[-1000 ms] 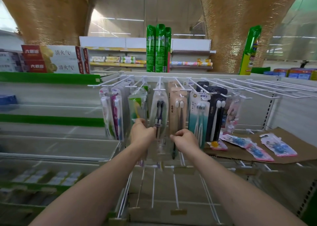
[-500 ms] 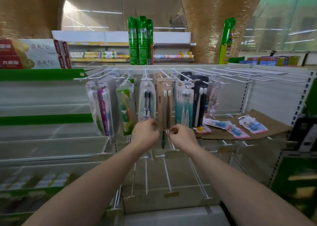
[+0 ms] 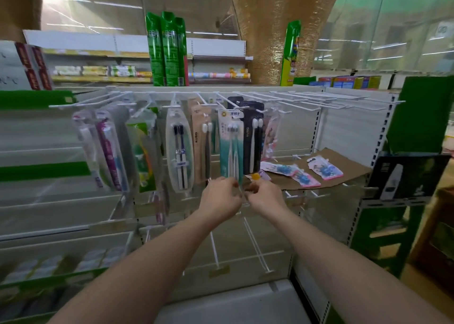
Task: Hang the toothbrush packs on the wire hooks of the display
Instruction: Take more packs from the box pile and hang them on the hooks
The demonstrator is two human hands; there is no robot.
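Several toothbrush packs hang side by side on the white wire hooks (image 3: 248, 102) of the display. Among them are a clear pack with dark brushes (image 3: 180, 149), a beige pack (image 3: 199, 141), a teal pack (image 3: 230, 146) and a black pack (image 3: 253, 141). My left hand (image 3: 219, 199) and my right hand (image 3: 265, 197) meet just under the teal pack, fingers pinched at its bottom edge. Three loose pink-and-blue packs (image 3: 324, 169) lie flat on a cardboard sheet (image 3: 348, 164) to the right.
Bare wire hooks (image 3: 326, 100) run along the rail to the right. Longer hooks (image 3: 256, 247) stick out below my hands. Tall green boxes (image 3: 167, 51) stand on top of the display. A dark boxed product (image 3: 405, 176) sits at the right, and shelves (image 3: 41, 171) at the left.
Both hands have shifted right, from under the clear and beige packs to the bottom of the teal pack. The camera has swung right too.
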